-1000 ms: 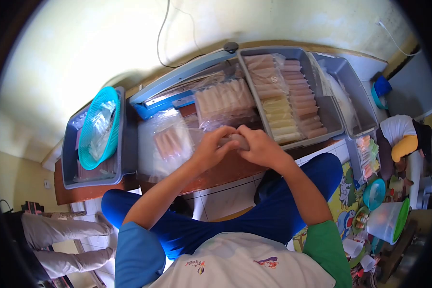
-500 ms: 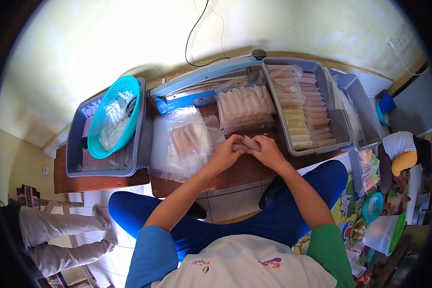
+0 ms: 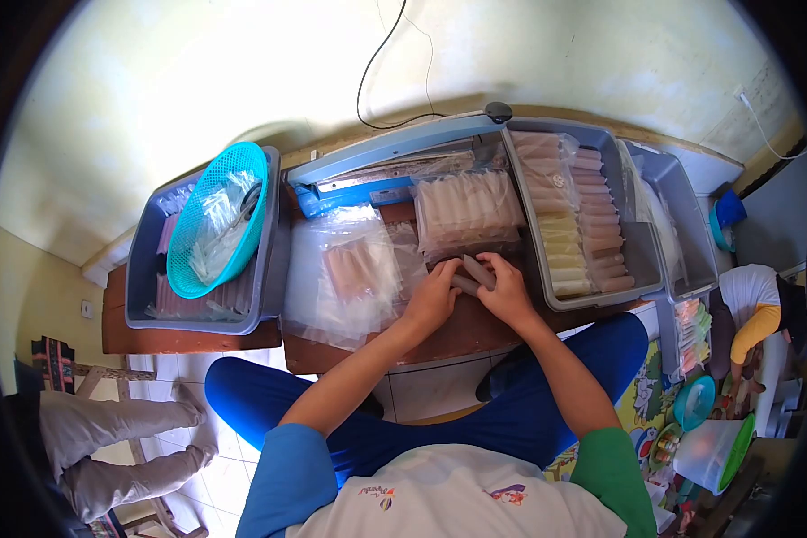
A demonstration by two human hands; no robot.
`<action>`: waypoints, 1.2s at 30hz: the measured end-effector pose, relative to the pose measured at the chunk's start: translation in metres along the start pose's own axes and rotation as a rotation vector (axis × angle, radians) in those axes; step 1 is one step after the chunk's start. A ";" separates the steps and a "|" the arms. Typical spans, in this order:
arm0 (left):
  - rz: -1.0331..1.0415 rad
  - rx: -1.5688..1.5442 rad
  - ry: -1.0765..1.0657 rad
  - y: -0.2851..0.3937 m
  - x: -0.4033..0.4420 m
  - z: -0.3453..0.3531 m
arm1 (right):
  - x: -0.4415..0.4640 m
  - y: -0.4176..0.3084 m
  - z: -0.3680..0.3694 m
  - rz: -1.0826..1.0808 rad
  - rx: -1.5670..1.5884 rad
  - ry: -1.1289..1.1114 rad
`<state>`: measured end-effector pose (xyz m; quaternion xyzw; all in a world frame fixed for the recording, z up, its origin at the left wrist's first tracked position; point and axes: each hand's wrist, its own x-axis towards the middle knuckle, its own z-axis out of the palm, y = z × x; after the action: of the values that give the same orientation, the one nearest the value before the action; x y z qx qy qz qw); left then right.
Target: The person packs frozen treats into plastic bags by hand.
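Note:
Over the front of the wooden table, my left hand (image 3: 432, 298) and my right hand (image 3: 506, 294) are close together, fingers curled round brown ice pops (image 3: 478, 271), slim filled plastic tubes. One points up toward my right fingers and another lies across between both hands; fingers hide part of them. Just beyond is a stack of bagged pale brown ice pops (image 3: 469, 208). To the left, a clear bag with a few brown ice pops (image 3: 356, 271) rests on a pile of flat plastic bags (image 3: 309, 291).
A blue bag sealer (image 3: 350, 195) stands behind. At right, a grey bin (image 3: 641, 269) holds brown and yellow ice pops. At left, a turquoise basket (image 3: 177, 260) leans in another grey bin (image 3: 264, 269). Another person (image 3: 749, 296) bends at far right; someone's legs (image 3: 121, 412) show at left.
My hands have shifted slightly right, and the ice pops between them have turned, one now tilting upward near my right fingers. The whole view has shifted slightly.

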<state>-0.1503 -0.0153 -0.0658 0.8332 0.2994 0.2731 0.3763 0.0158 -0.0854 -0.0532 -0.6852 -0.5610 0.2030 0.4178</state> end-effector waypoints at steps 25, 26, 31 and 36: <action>0.007 0.196 0.012 0.000 -0.063 -0.108 | -0.035 -0.063 0.033 0.012 0.529 -0.342; 0.052 0.336 -0.029 0.000 -0.066 -0.111 | -0.035 -0.062 0.033 0.042 0.545 -0.359; 0.069 0.508 -0.036 -0.023 -0.071 -0.102 | -0.047 -0.053 0.038 0.171 0.580 -0.450; 0.032 0.484 0.064 -0.026 -0.075 -0.096 | -0.062 -0.043 0.050 0.208 0.679 -0.564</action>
<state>-0.2737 -0.0094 -0.0495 0.8946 0.3548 0.2255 0.1515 -0.0652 -0.1253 -0.0592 -0.4799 -0.4825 0.5954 0.4270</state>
